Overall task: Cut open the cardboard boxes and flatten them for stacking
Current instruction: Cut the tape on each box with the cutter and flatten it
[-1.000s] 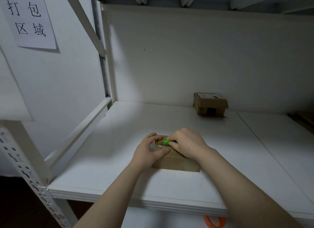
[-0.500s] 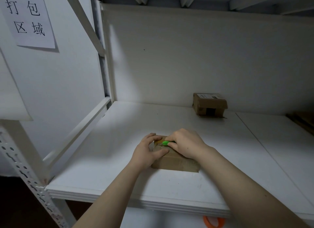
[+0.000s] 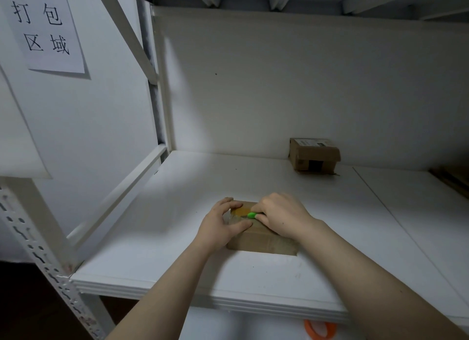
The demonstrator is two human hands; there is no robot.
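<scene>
A small taped cardboard box (image 3: 261, 240) lies flat on the white shelf (image 3: 177, 238), near its front edge. My left hand (image 3: 219, 225) grips the box's left end, fingers curled over the far corner and thumb across the top. My right hand (image 3: 281, 216) holds a green cutter (image 3: 252, 215) whose tip rests on the taped seam on top of the box. Most of the cutter is hidden inside my fist. A second, partly opened cardboard box (image 3: 314, 155) stands at the back against the wall.
Flat brown cardboard (image 3: 454, 177) lies at the shelf's far right edge. A perforated metal upright (image 3: 38, 248) and a side rail (image 3: 119, 195) bound the left. A paper sign (image 3: 43, 27) hangs on the left wall. An orange tape roll (image 3: 318, 329) shows below the shelf.
Both hands stay on the box. The cutter tip and my right hand have barely shifted along the seam; the view has drifted slightly.
</scene>
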